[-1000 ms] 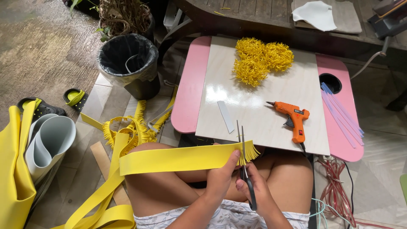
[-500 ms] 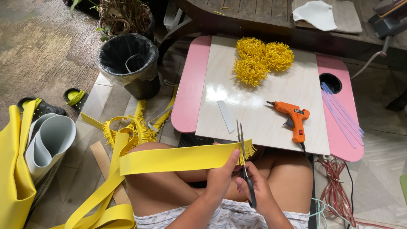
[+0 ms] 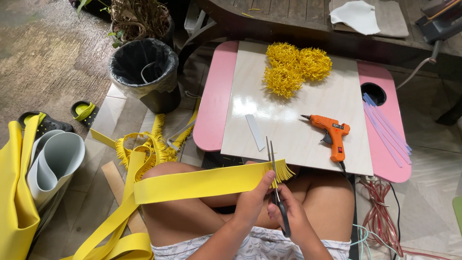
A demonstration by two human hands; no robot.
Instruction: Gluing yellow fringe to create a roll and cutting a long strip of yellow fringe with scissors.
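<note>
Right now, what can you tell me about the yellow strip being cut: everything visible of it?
The yellow strip looks like a flat band of foam sheet, lying roughly level across the person's bent knees. Its right end is cut into a fine fringe. The left hand pinches it just behind the fringe, while the scissors in the right hand stand upright with the blades across its edge. To the left it trails down to the floor in loose folds.
</note>
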